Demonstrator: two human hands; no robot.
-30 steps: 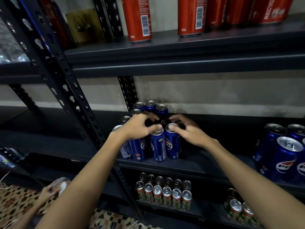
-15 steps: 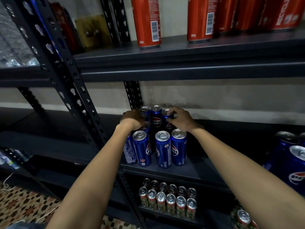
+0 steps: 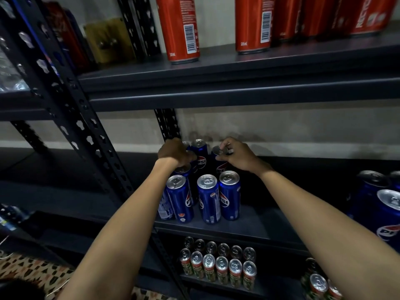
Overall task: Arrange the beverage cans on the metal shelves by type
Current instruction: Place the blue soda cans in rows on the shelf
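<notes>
A cluster of slim blue cola cans (image 3: pixel 208 198) stands on the middle shelf (image 3: pixel 249 224) of a dark metal rack. Three cans form the front row and more stand behind. My left hand (image 3: pixel 173 151) curls over the top of a back-row can on the left, beside the rear upright. My right hand (image 3: pixel 236 153) pinches the rim of the back-right blue can (image 3: pixel 218 161). One more back-row can (image 3: pixel 200 151) shows between my hands.
Tall red cans (image 3: pixel 180 29) line the top shelf (image 3: pixel 238 68). More blue cans (image 3: pixel 387 204) stand at the right edge of the middle shelf. Green-and-red cans (image 3: pixel 216 267) fill the lower shelf. A perforated front upright (image 3: pixel 71 105) rises at left.
Both hands have left the front row of blue cans and reached deeper, to the back-row cans by the wall. The view has moved closer to the shelf.
</notes>
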